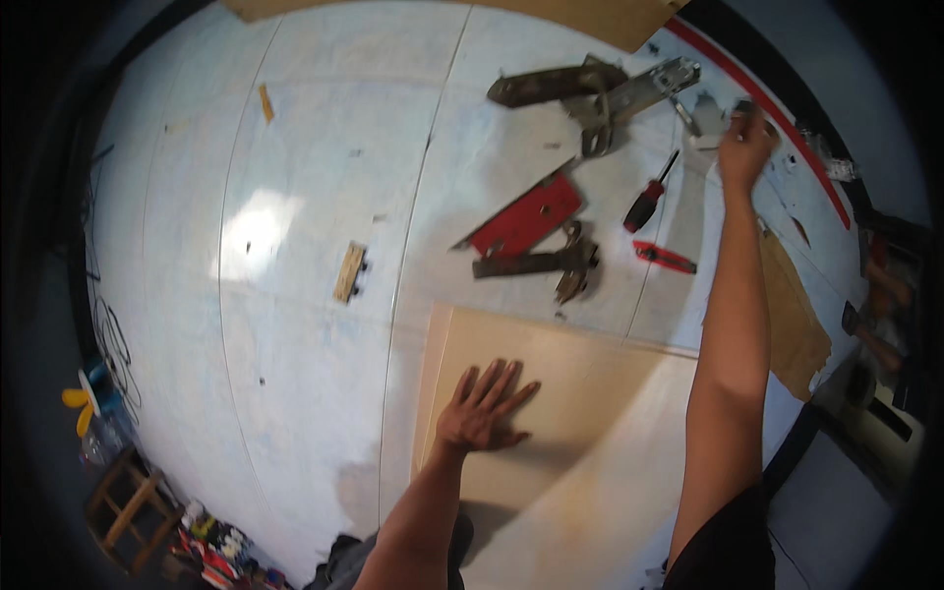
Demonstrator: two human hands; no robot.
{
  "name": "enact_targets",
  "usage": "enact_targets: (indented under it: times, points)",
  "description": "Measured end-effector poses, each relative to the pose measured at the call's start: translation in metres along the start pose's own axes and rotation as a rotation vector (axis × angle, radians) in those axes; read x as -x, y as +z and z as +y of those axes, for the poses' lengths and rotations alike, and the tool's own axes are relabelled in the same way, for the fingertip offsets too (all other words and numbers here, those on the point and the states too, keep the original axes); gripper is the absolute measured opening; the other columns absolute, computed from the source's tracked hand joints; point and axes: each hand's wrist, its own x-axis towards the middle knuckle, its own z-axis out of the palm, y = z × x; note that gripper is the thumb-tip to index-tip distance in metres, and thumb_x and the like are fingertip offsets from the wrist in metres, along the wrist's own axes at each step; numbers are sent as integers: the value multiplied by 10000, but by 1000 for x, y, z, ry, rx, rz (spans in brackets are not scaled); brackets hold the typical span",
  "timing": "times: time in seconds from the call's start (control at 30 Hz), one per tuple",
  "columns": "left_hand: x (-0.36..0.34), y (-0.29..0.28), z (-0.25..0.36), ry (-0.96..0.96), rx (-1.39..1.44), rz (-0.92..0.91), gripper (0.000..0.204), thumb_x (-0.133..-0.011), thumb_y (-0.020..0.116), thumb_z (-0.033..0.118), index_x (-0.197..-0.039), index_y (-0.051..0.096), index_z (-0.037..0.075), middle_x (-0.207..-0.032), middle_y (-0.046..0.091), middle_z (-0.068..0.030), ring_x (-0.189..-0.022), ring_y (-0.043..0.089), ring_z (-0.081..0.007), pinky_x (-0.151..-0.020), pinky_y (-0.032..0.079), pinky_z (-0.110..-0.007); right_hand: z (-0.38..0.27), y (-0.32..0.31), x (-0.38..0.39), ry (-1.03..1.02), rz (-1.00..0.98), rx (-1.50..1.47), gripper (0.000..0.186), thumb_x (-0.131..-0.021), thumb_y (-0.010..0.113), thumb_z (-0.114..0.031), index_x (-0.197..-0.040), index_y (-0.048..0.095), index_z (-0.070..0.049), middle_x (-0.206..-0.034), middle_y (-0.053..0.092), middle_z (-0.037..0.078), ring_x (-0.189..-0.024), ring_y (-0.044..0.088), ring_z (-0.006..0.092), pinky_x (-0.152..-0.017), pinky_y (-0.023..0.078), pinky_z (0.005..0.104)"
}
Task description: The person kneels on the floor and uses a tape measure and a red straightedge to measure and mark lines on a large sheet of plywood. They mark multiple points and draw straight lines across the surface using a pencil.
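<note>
The left hand lies splayed palm-down on a cream rectangular sheet; the right hand stretches near the white surface's red-striped edge, grasp too blurred to tell.

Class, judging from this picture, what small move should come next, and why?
Probably bring the right hand back toward the tan sheet: it seems to grip a small dark object, while the left hand lies spread on that sheet.

wooden stool | tan block | yellow strip | yellow-bladed fan, perhaps
</note>
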Motion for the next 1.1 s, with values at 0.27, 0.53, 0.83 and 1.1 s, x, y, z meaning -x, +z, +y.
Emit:
enact_targets:
  times: [0.27, 0.53, 0.83, 1.1]
  points:
    - [1, -3, 3, -28, 7, -121, 1081, -819, 691, 860, -1742, 315, 441, -1855, 187, -115, -1717, 145, -344, -1368, 90, -636, -165, -263, 281, 1486, -99, -1639, 414, -1129, 550, -460, -1318, 657, -107, -1231, 740, 72, -1024, 689, 232, -778, 563, 431]
    - [7, -4, 4, 32, -69, -22, 1142, -809, 683, 862, -1761, 277, 380, -1866, 107, -121, -1727, 47, -337, -1388, 28, -611, -263, -388, 580, 1280, -251, -582, 351, -1043, 744, -118, -1352, 603, -29, -1095, 703, 90, -948, 714, 197, -861, 612, 374]
    - [16, 2, 8, 161, -15, 170, 1187, -777, 840, 663, -1753, 339, 209, -1837, 191, -214, -1709, 138, -405, -1368, 76, -621, -219, -355, 627, 879, 57, 92, 651, -1072, 674, -416, -1509, 524, 42, -1520, 562, 336, -1478, 479, 576, -1299, 159, 727]
    - [28, -44, -125, 46, 120, 460, 1106, -936, 792, 551, -1749, 255, 27, -1795, 274, -275, -1691, 214, -415, -1349, 106, -636, -237, -346, 630, 912, 202, 65, 562, -1094, 670, -372, -1472, 529, 18, -1383, 654, 271, -1280, 639, 525, -1263, 354, 594]
